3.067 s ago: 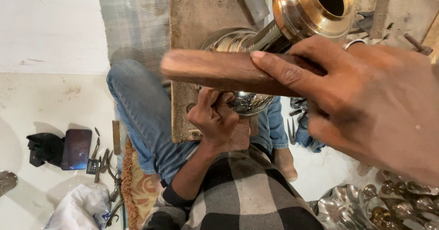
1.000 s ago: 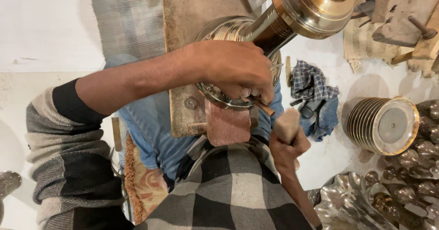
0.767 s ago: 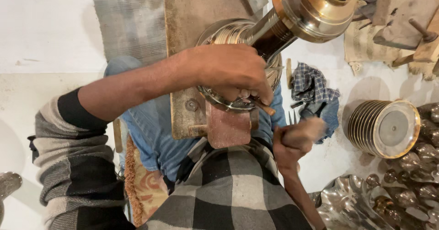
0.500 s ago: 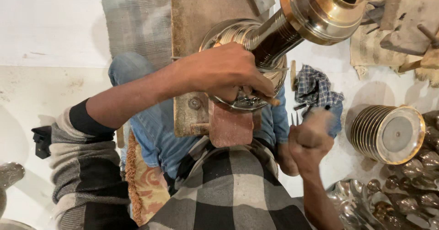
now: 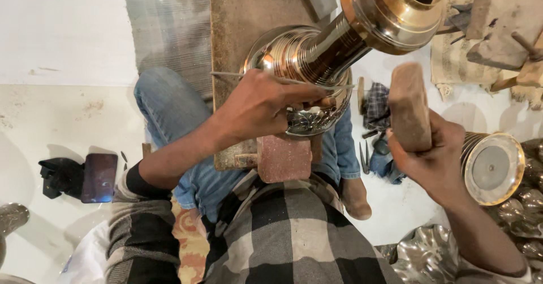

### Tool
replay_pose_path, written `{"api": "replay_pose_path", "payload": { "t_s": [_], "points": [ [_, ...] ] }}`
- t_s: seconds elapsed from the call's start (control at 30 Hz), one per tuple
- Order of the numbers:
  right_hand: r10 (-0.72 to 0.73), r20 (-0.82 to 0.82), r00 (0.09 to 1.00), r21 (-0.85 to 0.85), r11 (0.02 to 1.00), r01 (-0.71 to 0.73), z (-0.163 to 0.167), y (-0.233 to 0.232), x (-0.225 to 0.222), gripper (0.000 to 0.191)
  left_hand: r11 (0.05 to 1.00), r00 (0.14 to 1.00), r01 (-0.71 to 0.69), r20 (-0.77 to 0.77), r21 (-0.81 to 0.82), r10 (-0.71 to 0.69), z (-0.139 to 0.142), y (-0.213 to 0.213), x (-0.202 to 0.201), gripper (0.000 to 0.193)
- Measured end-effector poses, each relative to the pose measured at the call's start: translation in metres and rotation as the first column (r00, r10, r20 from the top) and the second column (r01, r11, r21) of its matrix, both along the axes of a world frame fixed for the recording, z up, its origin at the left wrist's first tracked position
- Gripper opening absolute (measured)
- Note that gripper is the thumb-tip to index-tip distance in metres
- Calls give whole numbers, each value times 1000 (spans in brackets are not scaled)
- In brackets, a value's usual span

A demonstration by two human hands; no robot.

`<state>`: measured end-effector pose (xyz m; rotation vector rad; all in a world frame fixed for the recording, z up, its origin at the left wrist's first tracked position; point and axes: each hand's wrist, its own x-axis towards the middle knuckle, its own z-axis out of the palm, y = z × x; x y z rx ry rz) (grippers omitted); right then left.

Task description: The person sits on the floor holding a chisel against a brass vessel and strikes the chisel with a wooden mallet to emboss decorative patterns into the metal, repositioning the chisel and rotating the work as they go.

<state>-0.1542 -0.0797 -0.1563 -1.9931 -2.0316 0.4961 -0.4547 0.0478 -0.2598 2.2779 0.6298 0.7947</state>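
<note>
A shiny brass vessel (image 5: pixel 317 52) with a ribbed neck and a wide mouth lies on a wooden board (image 5: pixel 249 12) over my lap. My left hand (image 5: pixel 263 103) rests on the vessel's round body and pinches a thin metal rod (image 5: pixel 237 76) that lies across it. My right hand (image 5: pixel 424 154) is raised to the right of the vessel and grips a brown wooden block (image 5: pixel 408 106) held upright. A reddish brick (image 5: pixel 284 158) sits under the vessel's body.
A ribbed brass piece (image 5: pixel 492 168) lies on its side at the right, with several embossed metal pieces (image 5: pixel 430 256) below it. A dark cloth with small tools (image 5: pixel 376 106) sits right of the vessel. A dark case (image 5: pixel 99 176) lies on the white floor at left.
My right hand has risen from beside my lap to the height of the vessel, with the wooden block in it. My left hand has stayed on the vessel's body.
</note>
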Motion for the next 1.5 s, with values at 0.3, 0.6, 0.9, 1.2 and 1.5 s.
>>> {"api": "replay_pose_path", "payload": {
  "t_s": [0.3, 0.6, 0.9, 1.2, 1.5],
  "points": [
    [45, 191, 981, -223, 975, -2, 45, 50, -31, 31, 955, 900, -283, 320, -91, 297, -28, -36, -2, 47],
    [433, 607, 666, -405, 890, -210, 64, 53, -20, 34, 801, 688, -473, 414, -368, 596, -31, -53, 11, 42],
    [-88, -744, 662, 117, 959, 259, -100, -29, -54, 14, 998, 923, 29, 385, -63, -2, -11, -8, 5, 47],
    [-64, -706, 705, 183, 945, 270, -122, -49, -55, 10, 952, 953, 300, 14, 61, -301, 3, 13, 9, 47],
    [-18, -339, 941, 490, 850, 193, -102, -50, -27, 18, 894, 904, 421, 1, 155, -426, 18, 27, 14, 38]
  ]
}}
